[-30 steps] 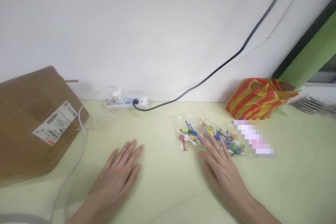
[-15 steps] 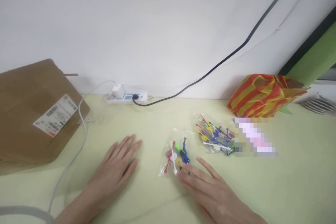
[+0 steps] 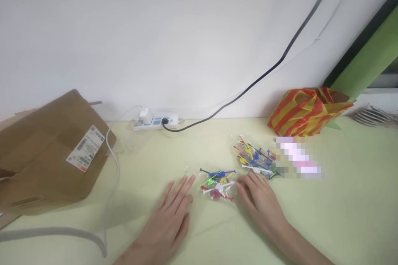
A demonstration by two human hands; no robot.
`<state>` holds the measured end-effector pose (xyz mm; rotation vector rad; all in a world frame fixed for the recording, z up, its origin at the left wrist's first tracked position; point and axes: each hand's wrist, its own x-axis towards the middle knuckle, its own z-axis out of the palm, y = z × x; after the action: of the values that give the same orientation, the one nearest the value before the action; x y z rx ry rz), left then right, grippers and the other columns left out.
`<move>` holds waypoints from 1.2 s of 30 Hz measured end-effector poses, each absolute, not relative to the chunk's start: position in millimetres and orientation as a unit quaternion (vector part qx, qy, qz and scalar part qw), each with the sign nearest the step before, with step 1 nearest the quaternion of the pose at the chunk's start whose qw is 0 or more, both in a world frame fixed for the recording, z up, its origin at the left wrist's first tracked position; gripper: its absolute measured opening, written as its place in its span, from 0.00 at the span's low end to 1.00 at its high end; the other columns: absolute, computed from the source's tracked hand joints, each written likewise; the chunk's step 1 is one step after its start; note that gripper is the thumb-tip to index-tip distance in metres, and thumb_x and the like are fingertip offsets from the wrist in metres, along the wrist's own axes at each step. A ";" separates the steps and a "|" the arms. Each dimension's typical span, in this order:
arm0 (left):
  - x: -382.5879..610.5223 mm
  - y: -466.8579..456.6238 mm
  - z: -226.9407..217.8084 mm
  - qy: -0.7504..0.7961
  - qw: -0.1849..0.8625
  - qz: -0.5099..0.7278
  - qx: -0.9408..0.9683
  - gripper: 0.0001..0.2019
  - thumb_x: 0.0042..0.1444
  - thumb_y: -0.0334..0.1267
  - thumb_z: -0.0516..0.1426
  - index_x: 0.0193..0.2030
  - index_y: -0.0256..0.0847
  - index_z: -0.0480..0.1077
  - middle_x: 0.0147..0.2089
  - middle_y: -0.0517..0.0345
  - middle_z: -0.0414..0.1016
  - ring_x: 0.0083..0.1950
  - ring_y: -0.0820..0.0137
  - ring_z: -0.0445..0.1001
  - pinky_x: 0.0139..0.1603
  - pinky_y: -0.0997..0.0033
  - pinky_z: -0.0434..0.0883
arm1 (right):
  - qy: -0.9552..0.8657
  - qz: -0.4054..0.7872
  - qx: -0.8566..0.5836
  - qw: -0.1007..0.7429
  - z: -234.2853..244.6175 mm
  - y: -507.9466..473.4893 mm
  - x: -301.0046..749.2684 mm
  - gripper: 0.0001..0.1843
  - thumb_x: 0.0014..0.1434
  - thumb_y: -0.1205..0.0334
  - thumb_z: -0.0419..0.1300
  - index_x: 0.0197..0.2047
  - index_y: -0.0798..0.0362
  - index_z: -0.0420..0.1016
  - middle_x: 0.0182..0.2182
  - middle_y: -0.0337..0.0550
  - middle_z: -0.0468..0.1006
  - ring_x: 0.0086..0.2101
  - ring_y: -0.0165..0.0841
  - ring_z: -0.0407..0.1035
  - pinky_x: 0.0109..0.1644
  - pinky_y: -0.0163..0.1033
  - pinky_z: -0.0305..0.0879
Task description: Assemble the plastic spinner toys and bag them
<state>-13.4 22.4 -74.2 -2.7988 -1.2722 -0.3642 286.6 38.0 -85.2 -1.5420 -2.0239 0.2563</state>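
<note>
A small clear plastic bag of colourful plastic spinner arrows (image 3: 219,187) lies on the pale green table between my hands. My left hand (image 3: 172,214) rests palm down with its fingers stretched out, their tips by the bag's left edge. On the other side, my right hand (image 3: 260,197) has its fingers curled and pressed together at the bag's right edge, apparently pinching it; the fingertips are partly hidden. Just beyond the right hand lies a fuller clear bag of similar arrows (image 3: 253,158) in red, yellow, blue, white and green.
A brown cardboard package (image 3: 52,153) with a shipping label stands at left, a white cable (image 3: 116,161) running past it. A power strip (image 3: 155,123) with a black cord sits against the wall. At back right is a red-and-yellow striped plastic bag (image 3: 307,112), near a pixelated patch.
The small bag has turned from upright to sideways. My right hand has moved up to its right edge and its fingers have closed. My left hand has come right, towards the bag.
</note>
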 end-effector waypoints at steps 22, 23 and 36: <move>-9.6 21.4 -79.9 -0.486 -0.145 -0.254 -0.824 0.27 0.63 0.33 0.49 0.69 0.35 0.51 0.70 0.32 0.62 0.72 0.51 0.64 0.71 0.44 0.63 | -0.638 0.324 -0.444 0.539 25.6 74.5 280.3 0.13 0.57 0.52 0.64 0.33 0.52 0.69 0.32 0.41 0.76 0.31 0.34 0.78 0.28 0.33 0.67; -10.1 22.9 -80.2 -0.487 -0.145 -0.250 -0.824 0.29 0.64 0.34 0.50 0.71 0.35 0.50 0.72 0.32 0.60 0.73 0.50 0.62 0.72 0.45 0.62 | -0.642 0.307 -0.432 0.554 32.1 74.7 284.6 0.13 0.57 0.52 0.64 0.32 0.52 0.69 0.33 0.41 0.77 0.31 0.34 0.78 0.28 0.33 0.67; 14.8 10.1 -61.2 -0.396 -0.457 -0.424 -0.674 0.29 0.64 0.58 0.58 0.66 0.44 0.70 0.73 0.47 0.64 0.77 0.52 0.57 0.76 0.49 0.54 | -0.534 0.505 -0.339 0.587 -60.5 2.8 198.6 0.20 0.52 0.50 0.72 0.34 0.50 0.66 0.36 0.43 0.80 0.38 0.38 0.78 0.39 0.40 0.73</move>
<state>14.8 10.1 -61.2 -3.1005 -1.8203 -1.9516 198.6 2.8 -60.5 -0.7891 -1.2451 1.1762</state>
